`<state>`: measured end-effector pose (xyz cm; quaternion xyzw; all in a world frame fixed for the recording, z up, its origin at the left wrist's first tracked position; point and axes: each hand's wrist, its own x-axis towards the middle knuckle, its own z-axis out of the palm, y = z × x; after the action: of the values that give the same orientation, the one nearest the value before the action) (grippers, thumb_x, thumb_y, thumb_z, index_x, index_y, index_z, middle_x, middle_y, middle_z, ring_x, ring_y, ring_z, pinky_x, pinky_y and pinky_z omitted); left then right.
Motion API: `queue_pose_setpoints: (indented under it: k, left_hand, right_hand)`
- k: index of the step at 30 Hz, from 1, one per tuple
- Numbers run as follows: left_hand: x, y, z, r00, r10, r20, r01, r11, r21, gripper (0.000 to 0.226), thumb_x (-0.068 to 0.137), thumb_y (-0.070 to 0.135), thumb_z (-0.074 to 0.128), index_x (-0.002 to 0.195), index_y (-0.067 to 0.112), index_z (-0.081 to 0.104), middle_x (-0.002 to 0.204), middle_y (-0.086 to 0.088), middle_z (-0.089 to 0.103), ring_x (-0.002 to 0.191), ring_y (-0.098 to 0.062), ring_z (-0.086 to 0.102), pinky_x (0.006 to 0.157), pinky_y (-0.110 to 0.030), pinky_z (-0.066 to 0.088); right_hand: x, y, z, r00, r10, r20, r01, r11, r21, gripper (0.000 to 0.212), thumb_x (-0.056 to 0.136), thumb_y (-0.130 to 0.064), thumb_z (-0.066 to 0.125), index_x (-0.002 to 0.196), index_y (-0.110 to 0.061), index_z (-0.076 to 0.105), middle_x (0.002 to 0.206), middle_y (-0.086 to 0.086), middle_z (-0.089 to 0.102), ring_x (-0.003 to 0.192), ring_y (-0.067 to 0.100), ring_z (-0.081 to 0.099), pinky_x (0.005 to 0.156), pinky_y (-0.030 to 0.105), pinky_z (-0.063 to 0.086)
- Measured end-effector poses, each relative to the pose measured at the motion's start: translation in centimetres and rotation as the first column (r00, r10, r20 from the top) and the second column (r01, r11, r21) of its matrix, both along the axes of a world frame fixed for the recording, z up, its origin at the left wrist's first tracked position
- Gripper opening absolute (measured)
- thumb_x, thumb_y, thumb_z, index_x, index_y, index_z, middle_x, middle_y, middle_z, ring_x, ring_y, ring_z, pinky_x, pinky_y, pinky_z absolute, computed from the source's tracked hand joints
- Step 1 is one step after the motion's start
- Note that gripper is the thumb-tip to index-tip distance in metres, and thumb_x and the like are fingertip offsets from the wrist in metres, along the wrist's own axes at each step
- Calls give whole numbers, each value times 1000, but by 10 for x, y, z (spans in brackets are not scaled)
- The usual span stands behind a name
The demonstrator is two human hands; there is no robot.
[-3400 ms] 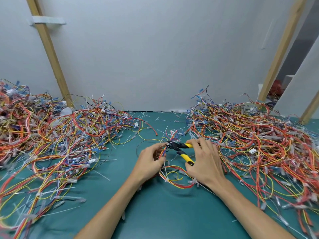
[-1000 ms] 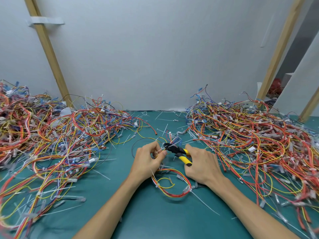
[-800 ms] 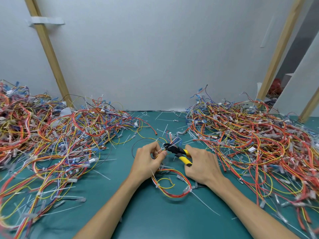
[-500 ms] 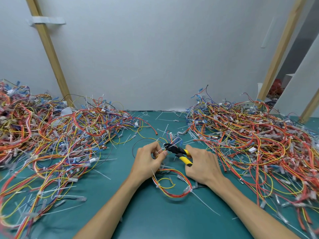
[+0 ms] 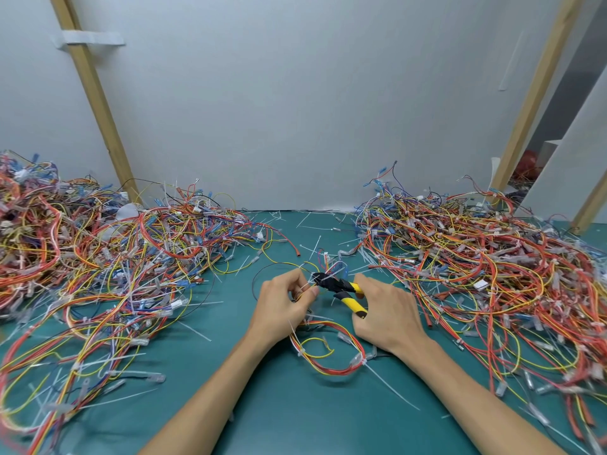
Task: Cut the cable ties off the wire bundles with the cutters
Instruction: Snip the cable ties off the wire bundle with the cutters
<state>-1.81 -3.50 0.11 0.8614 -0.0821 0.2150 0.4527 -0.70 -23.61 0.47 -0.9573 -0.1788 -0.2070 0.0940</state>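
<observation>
My left hand [image 5: 282, 307] pinches a small wire bundle [image 5: 328, 359] of red, orange and yellow wires at the middle of the green table; the bundle's loop hangs down towards me between my wrists. White cable ties [image 5: 299, 353] sit on that loop. My right hand [image 5: 387, 313] grips the yellow-and-black cutters [image 5: 341, 290] by the handles. The black jaws point left and meet the wires right at my left fingertips. Whether a tie is between the jaws is too small to tell.
A big heap of tangled wires [image 5: 98, 264] covers the table's left side and another heap [image 5: 486, 267] covers the right. Cut white ties [image 5: 315, 224] lie scattered on the green mat [image 5: 295, 415]. A white wall and slanted wooden battens [image 5: 95, 103] stand behind.
Since 3.4 s ago both hands shifted slightly left and the bundle's loop turned lower towards me. Over the last second nothing has visibly moved.
</observation>
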Motion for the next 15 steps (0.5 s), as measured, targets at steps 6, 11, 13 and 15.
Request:
queue_pose_setpoints:
  k: [6, 11, 13, 15]
  left_hand:
    - [0, 0, 0, 1000, 5, -16, -5, 1000, -6, 28, 85, 25, 71, 63, 19, 54, 54, 8, 52, 54, -5, 45, 53, -16, 31]
    - [0, 0, 0, 1000, 7, -18, -7, 1000, 0, 29, 85, 25, 71, 63, 20, 53, 54, 8, 51, 54, -5, 45, 52, -16, 32]
    - [0, 0, 0, 1000, 6, -21, -6, 1000, 0, 29, 85, 25, 71, 63, 20, 52, 54, 7, 52, 53, -5, 44, 52, -17, 31]
    - [0, 0, 0, 1000, 5, -21, -5, 1000, -3, 29, 85, 25, 71, 62, 20, 53, 54, 6, 53, 53, -6, 44, 52, -16, 31]
  right_hand:
    - [3, -1, -1, 1000, 5, -6, -5, 999, -31, 41, 69, -30, 59, 108, -23, 50, 86, -5, 51, 78, 19, 41, 66, 31, 31]
    - [4, -1, -1, 999, 10, -42, -12, 999, -31, 41, 70, -31, 58, 109, -24, 48, 88, -6, 50, 79, 18, 41, 68, 31, 31]
    - [3, -2, 0, 998, 14, -62, -16, 1000, -18, 33, 70, -31, 57, 101, -26, 46, 82, -8, 49, 76, 19, 43, 62, 31, 30]
    - [3, -1, 1, 997, 14, -80, -14, 1000, -3, 24, 69, -30, 56, 88, -27, 41, 73, -8, 48, 70, 20, 45, 53, 30, 27]
